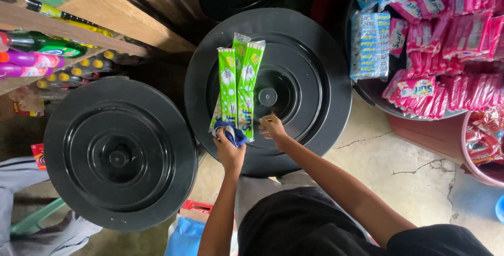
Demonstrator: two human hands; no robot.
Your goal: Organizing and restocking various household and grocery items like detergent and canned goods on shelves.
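Observation:
Three long green soap bars [239,85] in shiny wrappers lie side by side on a round black drum lid [310,77] in front of me. My left hand [228,145] is closed around a crumpled blue cloth [231,131] at the near end of the bars. My right hand [271,127] touches the lid just right of the bars, fingers pinched near the closest bar's lower end; whether it grips the wrapper I cannot tell.
A second black drum lid [119,153] sits to the left. Shelves with coloured bottles [39,51] stand at far left. A basin of pink and blue sachet packs [441,40] fills the upper right. Cracked concrete floor [409,166] lies at right.

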